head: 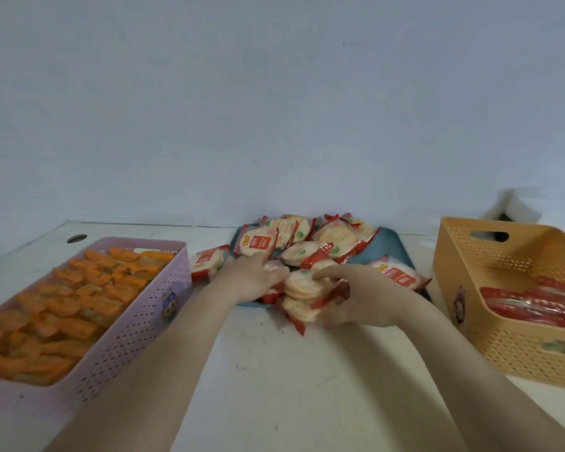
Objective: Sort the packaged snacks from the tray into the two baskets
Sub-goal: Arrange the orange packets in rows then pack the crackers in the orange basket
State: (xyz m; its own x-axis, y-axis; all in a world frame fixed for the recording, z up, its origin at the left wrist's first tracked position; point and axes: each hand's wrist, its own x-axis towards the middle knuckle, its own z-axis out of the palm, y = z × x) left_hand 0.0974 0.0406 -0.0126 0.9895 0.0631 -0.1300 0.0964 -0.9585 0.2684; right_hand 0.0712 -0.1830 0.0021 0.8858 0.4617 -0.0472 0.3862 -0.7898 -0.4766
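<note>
A teal tray (395, 247) at the table's far middle carries a heap of red-and-white rice cracker packs (327, 243). My right hand (356, 295) grips a bundle of these packs (302, 298) at the tray's front edge. My left hand (255, 272) rests fingers-down on packs beside it, touching one; whether it grips is unclear. The pink basket (137, 308) on the left is filled with orange snack packs (79, 298). An orange basket (470, 265) on the right holds several red packs (535, 305).
One red-and-white pack (206, 261) lies off the tray, between it and the pink basket. A white wall stands right behind the tray. A round hole (76, 238) is in the table at the far left. White tabletop (274, 386) shows between my arms.
</note>
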